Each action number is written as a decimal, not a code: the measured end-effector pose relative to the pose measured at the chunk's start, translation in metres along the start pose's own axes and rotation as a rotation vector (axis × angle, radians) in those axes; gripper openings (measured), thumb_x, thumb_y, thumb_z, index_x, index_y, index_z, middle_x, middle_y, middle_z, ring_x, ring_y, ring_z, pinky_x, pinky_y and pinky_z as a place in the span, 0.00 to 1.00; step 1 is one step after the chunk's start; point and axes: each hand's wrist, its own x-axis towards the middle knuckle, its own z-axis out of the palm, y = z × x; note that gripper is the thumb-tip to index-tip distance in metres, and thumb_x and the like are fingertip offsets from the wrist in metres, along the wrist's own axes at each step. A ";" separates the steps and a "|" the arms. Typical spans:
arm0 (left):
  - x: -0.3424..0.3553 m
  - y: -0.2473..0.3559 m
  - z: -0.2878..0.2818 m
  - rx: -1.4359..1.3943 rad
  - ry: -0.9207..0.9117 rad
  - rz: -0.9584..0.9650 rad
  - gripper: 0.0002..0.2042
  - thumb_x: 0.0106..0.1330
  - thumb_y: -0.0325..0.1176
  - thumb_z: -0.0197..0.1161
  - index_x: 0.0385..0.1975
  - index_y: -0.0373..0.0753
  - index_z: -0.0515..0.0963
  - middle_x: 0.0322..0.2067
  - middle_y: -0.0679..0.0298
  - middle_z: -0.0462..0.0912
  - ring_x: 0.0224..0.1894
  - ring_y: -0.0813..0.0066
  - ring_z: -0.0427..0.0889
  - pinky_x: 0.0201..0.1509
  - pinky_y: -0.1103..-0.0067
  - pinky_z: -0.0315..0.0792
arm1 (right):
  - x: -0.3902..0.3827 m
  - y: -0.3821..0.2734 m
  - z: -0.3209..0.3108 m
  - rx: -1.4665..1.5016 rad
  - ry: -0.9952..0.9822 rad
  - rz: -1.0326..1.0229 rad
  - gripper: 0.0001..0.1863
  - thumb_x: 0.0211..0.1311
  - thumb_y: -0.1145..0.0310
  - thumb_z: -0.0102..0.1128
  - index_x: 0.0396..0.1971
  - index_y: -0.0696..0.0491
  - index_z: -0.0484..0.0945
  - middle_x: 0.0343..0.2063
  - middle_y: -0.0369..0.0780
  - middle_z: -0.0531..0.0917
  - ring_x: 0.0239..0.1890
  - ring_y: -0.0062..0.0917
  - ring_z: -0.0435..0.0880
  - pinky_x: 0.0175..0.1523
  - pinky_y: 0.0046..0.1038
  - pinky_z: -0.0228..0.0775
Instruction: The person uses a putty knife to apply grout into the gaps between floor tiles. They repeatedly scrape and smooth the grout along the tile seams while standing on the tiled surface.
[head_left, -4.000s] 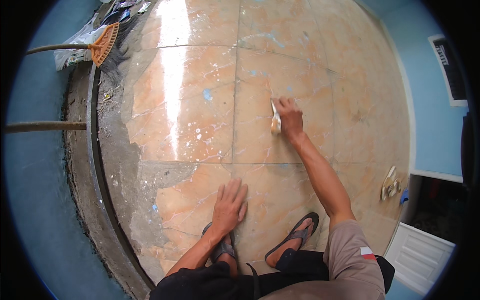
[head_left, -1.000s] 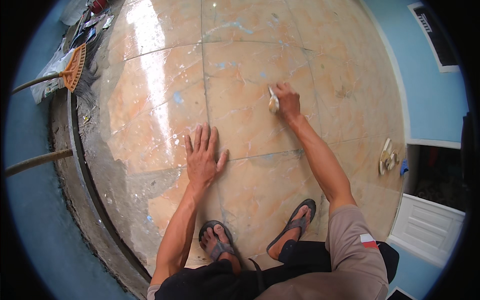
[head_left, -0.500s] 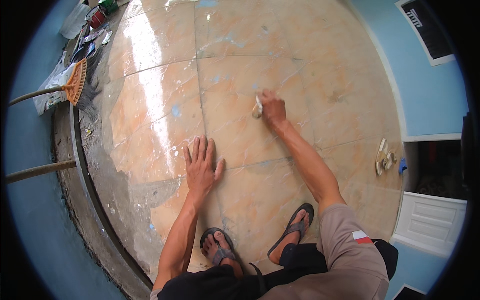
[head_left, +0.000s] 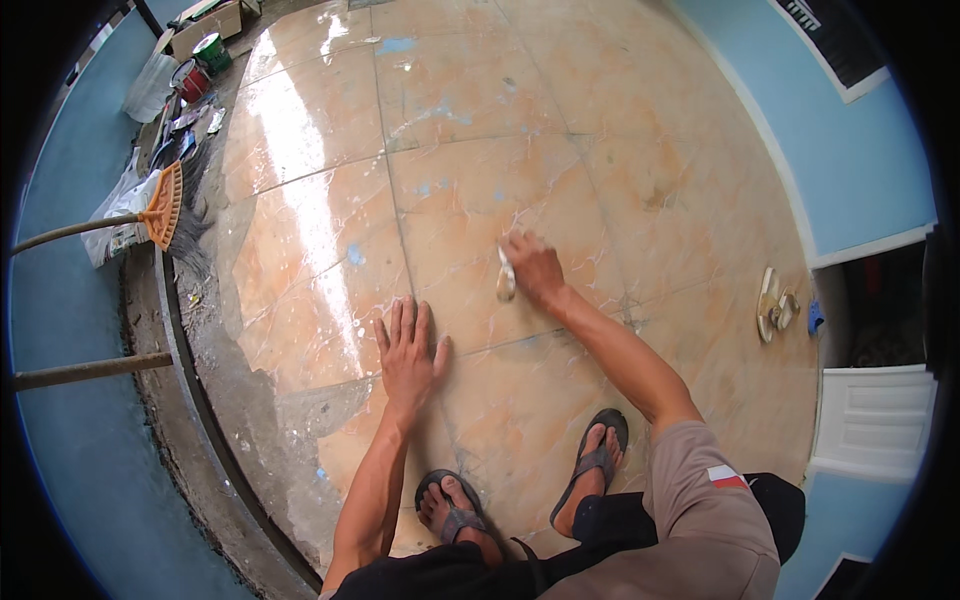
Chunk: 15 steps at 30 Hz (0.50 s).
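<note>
My left hand (head_left: 408, 362) lies palm down on the tan marbled tile floor (head_left: 480, 400), fingers spread, with nothing in it. Ahead and to its right, my right hand (head_left: 535, 270) is closed around a small whitish object with a rounded tan end (head_left: 506, 285). That object is low against the tiles; its kind is unclear, and the fingers cover part of it. Pale blue paint spots (head_left: 397, 45) and whitish streaks mark the tiles around and beyond both hands. My sandalled feet (head_left: 455, 510) stand behind the hands.
Along the left run a dark metal rail (head_left: 200, 400), rough concrete and a blue wall. An orange rake-like head (head_left: 165, 207) on a pole, plastic bags, a red bucket (head_left: 190, 80) and a green bucket (head_left: 212, 50) are there. Pale slippers (head_left: 772, 305) lie at right beside a doorway.
My right hand has drawn back toward me with the whitish object still in it. The left hand stays flat on the floor. The whole view has tilted slightly, showing more at the far end.
</note>
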 end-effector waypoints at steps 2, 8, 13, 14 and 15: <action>-0.004 -0.005 -0.002 0.006 -0.002 -0.007 0.35 0.72 0.49 0.63 0.75 0.40 0.68 0.78 0.52 0.64 0.82 0.55 0.57 0.86 0.50 0.41 | -0.025 -0.021 -0.002 0.064 0.000 -0.084 0.14 0.60 0.72 0.61 0.46 0.50 0.86 0.39 0.39 0.82 0.45 0.37 0.85 0.43 0.39 0.83; -0.005 0.015 0.005 -0.051 0.005 0.010 0.34 0.72 0.50 0.62 0.74 0.38 0.69 0.77 0.50 0.66 0.82 0.53 0.58 0.85 0.48 0.43 | 0.021 0.056 0.002 -0.032 0.004 0.213 0.08 0.63 0.74 0.60 0.40 0.53 0.86 0.36 0.43 0.85 0.41 0.40 0.88 0.41 0.43 0.83; 0.004 0.004 0.000 -0.030 0.029 0.031 0.34 0.72 0.50 0.62 0.73 0.36 0.70 0.75 0.47 0.67 0.81 0.50 0.60 0.83 0.46 0.45 | 0.076 0.028 -0.035 0.015 -0.245 0.235 0.08 0.64 0.72 0.59 0.35 0.56 0.87 0.37 0.47 0.86 0.43 0.46 0.89 0.45 0.48 0.82; 0.000 0.001 -0.001 -0.036 0.036 0.033 0.34 0.72 0.50 0.62 0.73 0.36 0.69 0.75 0.46 0.67 0.80 0.49 0.60 0.83 0.45 0.45 | 0.073 0.013 -0.044 0.051 -0.324 0.202 0.08 0.64 0.71 0.59 0.35 0.56 0.86 0.38 0.47 0.86 0.44 0.47 0.89 0.46 0.48 0.82; 0.000 -0.001 0.000 -0.052 0.056 0.030 0.34 0.72 0.50 0.62 0.73 0.36 0.70 0.75 0.47 0.67 0.80 0.49 0.60 0.83 0.45 0.45 | 0.073 0.005 -0.058 0.051 -0.362 0.112 0.08 0.64 0.71 0.59 0.35 0.55 0.87 0.38 0.47 0.87 0.44 0.48 0.89 0.46 0.48 0.81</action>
